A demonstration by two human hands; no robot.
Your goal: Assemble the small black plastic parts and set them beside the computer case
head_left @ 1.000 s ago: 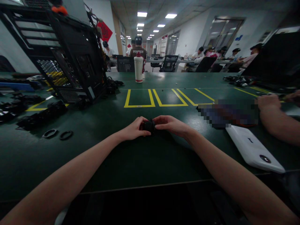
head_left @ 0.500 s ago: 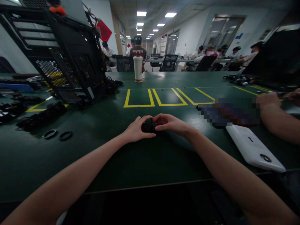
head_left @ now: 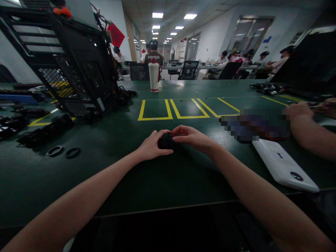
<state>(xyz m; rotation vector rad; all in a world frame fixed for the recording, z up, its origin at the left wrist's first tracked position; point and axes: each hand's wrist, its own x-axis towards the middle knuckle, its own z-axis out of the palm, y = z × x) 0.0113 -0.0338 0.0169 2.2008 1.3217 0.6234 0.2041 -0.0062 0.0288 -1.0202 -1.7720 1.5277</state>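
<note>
A small, black, roughly cylindrical part (head_left: 165, 141) is held just above or on the green table; I cannot tell which. My left hand (head_left: 150, 146) is closed round its left side, the fingers over its top and the thumb along its near side. From the right, my right hand (head_left: 193, 138) pinches the part's right end with bent fingers and thumb. Most of that end is hidden by the fingertips. To the left on the tabletop lie two flat rings, a dark grey ring (head_left: 54, 155) and a black ring (head_left: 72, 156).
At the left stands a black open computer case (head_left: 86, 70), with dark parts (head_left: 47, 131) before it. A white bottle (head_left: 154, 78) is behind yellow tape outlines (head_left: 159, 118). A white device (head_left: 285, 164) lies at right, near another person's arm (head_left: 311, 133).
My right fingers have shifted and lifted slightly at the part's right end. My left hand keeps its hold. The whole view has moved a little.
</note>
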